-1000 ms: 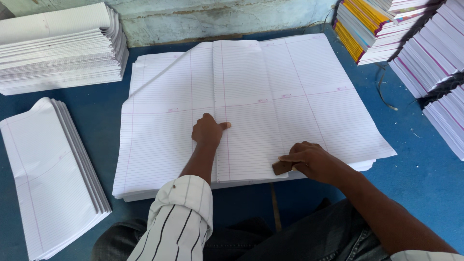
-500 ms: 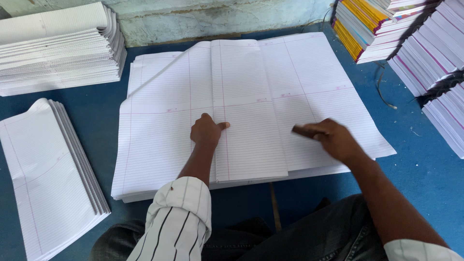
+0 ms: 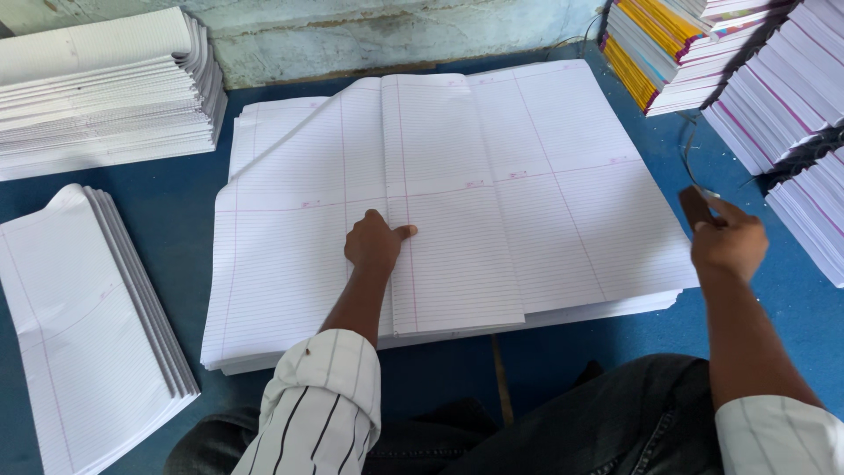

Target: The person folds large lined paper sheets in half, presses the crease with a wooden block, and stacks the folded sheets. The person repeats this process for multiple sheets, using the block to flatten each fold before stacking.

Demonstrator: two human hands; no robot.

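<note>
packages: none in view | labels: none in view | signs: none in view | screens: none in view | scene holds only loose ruled paper sheets and stacked notebooks, none wrapped or tagged

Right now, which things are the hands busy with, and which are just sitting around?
In use:
- big stack of lined sheets, top sheet folded over
- left hand pressing on the fold
- right hand holding a small dark tool past the sheets' right edge

Lying about:
- folded sheets, near left
- white paper stack, far left
- notebook piles, right
</note>
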